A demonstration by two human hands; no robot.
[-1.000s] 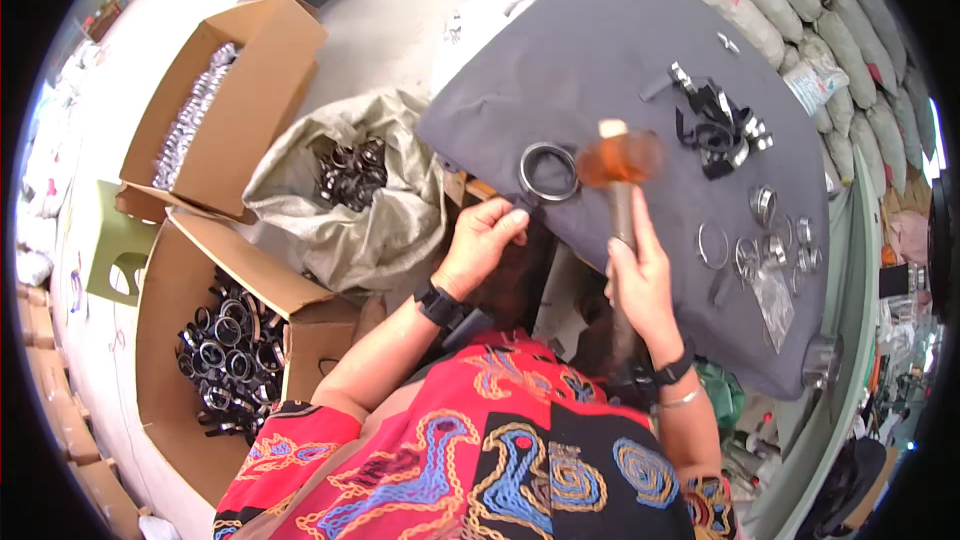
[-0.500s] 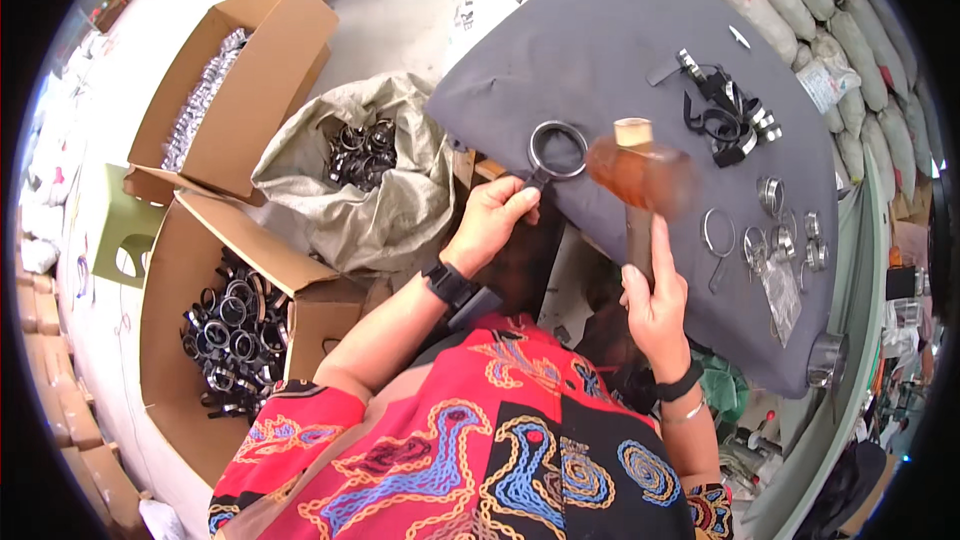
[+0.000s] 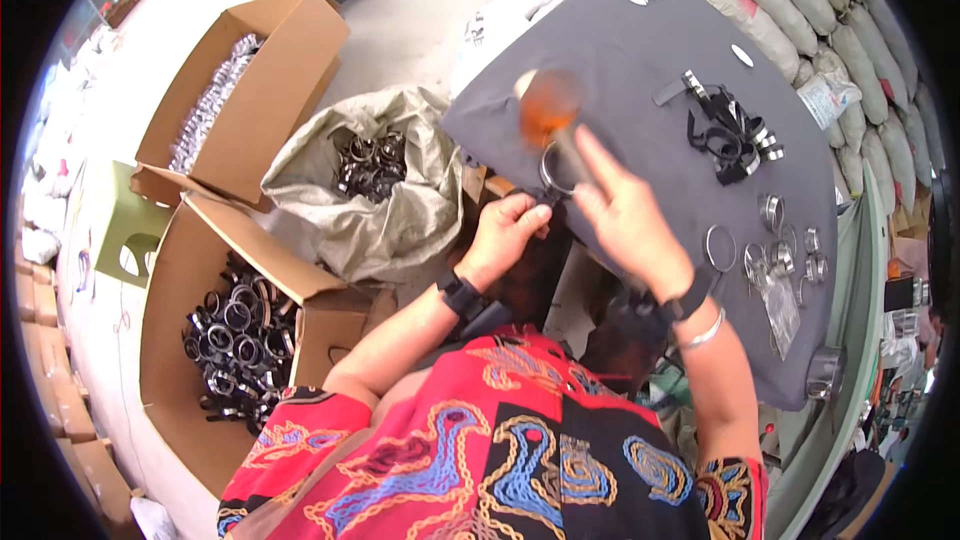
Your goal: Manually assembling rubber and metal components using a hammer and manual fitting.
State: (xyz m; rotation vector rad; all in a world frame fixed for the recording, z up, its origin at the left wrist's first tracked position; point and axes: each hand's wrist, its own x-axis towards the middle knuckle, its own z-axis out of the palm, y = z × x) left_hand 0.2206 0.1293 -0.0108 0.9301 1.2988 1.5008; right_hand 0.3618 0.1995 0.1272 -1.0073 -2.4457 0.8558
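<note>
My left hand (image 3: pixel 507 236) is closed in a pinch on the dark tail of a round metal band clamp (image 3: pixel 546 178). The clamp's ring lies at the near left edge of the grey-covered table (image 3: pixel 640 70). In my right hand (image 3: pixel 632 225) is the handle of a mallet (image 3: pixel 550 108), whose orange-amber head is smeared by motion. The head sits above and just beyond the ring; I cannot tell whether it touches anything. Part of the ring is hidden by the mallet handle and my right fingers.
Black strap clamps (image 3: pixel 728 130) and loose metal rings (image 3: pixel 772 212) lie on the table's right side. To the left stand an open woven sack (image 3: pixel 350 230) and a cardboard box (image 3: pixel 185 340), both holding clamps, and another box (image 3: pixel 290 50) of shiny parts. Stacked sacks (image 3: pixel 800 0) line the far right.
The mallet has swung left and away from me, from right of the ring to above it, my right hand with it. My left hand keeps its pinch on the clamp.
</note>
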